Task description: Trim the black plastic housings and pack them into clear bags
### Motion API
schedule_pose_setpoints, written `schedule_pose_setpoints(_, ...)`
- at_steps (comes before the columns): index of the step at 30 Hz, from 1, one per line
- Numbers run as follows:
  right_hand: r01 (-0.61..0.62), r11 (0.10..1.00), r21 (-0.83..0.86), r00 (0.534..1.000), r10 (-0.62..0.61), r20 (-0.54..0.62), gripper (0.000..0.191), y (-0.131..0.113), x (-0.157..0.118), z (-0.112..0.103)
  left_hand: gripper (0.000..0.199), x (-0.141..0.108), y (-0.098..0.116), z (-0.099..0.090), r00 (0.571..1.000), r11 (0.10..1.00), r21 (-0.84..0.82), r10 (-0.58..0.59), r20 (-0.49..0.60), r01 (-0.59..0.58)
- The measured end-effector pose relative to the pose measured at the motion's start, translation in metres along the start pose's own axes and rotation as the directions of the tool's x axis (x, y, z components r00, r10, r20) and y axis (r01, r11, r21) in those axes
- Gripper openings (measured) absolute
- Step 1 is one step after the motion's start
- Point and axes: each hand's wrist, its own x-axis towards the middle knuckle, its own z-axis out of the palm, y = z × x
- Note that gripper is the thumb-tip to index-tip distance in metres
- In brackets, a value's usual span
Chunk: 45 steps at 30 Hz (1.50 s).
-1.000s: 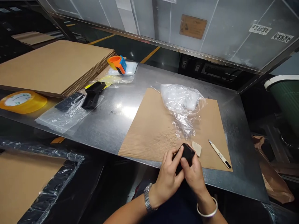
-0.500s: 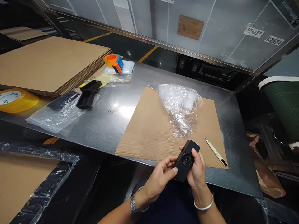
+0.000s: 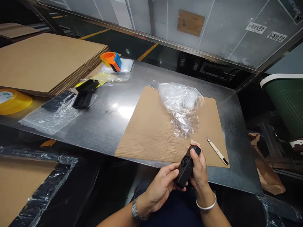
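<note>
Black part (image 3: 186, 171) held in both hands at the bench's near edge. Long axis slants from lower left up to upper right; the face with a round recess is turned toward the left.

Left hand (image 3: 162, 184): thumb and index finger closed on the lower left side of the part, other fingers curled beneath its lower end. Right hand (image 3: 199, 170): thumb lies along the upper right side, fingers wrapped behind the top end, so the grip is firm there. A pale patch shows by the right fingertips; cannot tell whether skin or a held item.

Left forearm enters from the bottom, slanting up and to the right, watch (image 3: 135, 208) on the wrist. Right forearm rises more steeply, leaning left, bangle (image 3: 206, 207) on the wrist. Hands face each other, well inside the forearms' spread.

Beyond the hands: cardboard sheet (image 3: 139, 135) flat on the metal bench (image 3: 111, 126). Knife (image 3: 217, 151), marked A26, lies on the sheet to the right. Crumpled clear bag (image 3: 180, 94) on the sheet's far part.

Left on the bench: flat bags (image 3: 49, 118) with black trays (image 3: 84, 94) partly over them; tape roll (image 3: 15, 104) near the cardboard stack (image 3: 56, 60). Farther, orange-and-blue tape dispenser (image 3: 112, 61) on a white packet (image 3: 126, 65).
</note>
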Motion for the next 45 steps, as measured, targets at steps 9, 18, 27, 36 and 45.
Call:
schedule_pose_setpoints(9,0.056,0.978,-0.202,0.997,-0.067,-0.048,0.032,-0.0024,-0.0029,-0.0018,0.043,-0.0065,0.008,-0.0064,0.985,0.993,0.114,-0.05,0.163,0.032)
schedule_pose_setpoints(18,0.078,0.977,-0.196,0.996,-0.083,-0.015,0.028,0.0,-0.0024,-0.0021,0.045,-0.0063,0.009,-0.0049,0.985,0.992,0.112,-0.077,0.153,0.06)
schedule_pose_setpoints(27,0.111,0.965,-0.236,0.993,-0.12,-0.023,0.027,0.0014,-0.0029,-0.0012,0.044,-0.0066,0.0068,-0.0038,0.99,0.99,0.131,-0.061,0.126,0.045)
schedule_pose_setpoints(36,0.13,0.949,-0.289,0.99,-0.139,-0.012,0.024,-0.001,-0.0059,-0.0012,0.043,-0.0073,0.0069,-0.0011,0.991,0.984,0.173,-0.06,0.117,0.039)
schedule_pose_setpoints(45,0.149,0.931,-0.332,0.987,-0.159,-0.001,0.022,-0.0016,-0.0063,-0.0027,0.041,-0.0084,0.0056,-0.0002,0.99,0.984,0.173,-0.053,0.128,0.031)
